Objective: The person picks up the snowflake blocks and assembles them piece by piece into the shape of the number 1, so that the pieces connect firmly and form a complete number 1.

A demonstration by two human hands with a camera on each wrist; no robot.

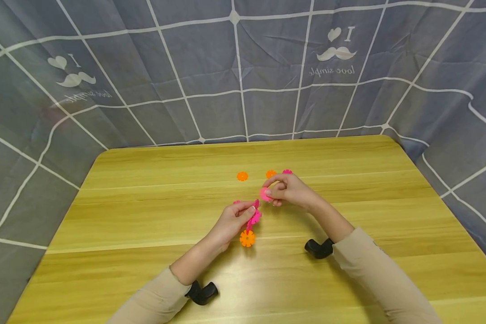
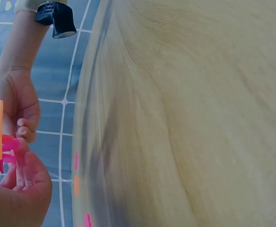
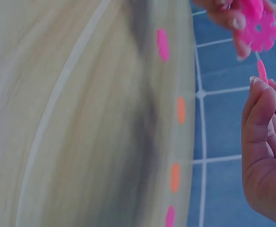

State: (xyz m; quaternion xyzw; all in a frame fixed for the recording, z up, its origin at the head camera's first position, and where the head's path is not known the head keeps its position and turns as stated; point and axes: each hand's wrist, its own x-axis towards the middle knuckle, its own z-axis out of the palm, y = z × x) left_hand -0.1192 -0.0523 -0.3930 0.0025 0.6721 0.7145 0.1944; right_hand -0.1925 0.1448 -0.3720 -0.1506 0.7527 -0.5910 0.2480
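My left hand (image 1: 235, 220) pinches a chain of joined, notched plastic discs. Its pink discs (image 1: 255, 217) sit at the fingertips, and an orange disc (image 1: 247, 238) hangs at the lower end. To the right and slightly farther away, my right hand (image 1: 293, 192) pinches a single pink disc (image 1: 264, 194) between thumb and fingers. In the right wrist view that disc (image 3: 262, 72) is seen edge-on, just apart from the pink disc (image 3: 261, 33) of the chain. The left wrist view shows the orange disc (image 2: 0, 130) edge-on across the pink ones.
On the wooden table (image 1: 146, 198) lie two loose orange discs (image 1: 242, 176) and a magenta disc (image 1: 287, 172) beyond my hands. Another pink disc (image 1: 236, 202) lies partly behind my left hand. A grey checked curtain (image 1: 210, 67) surrounds the table's back and sides.
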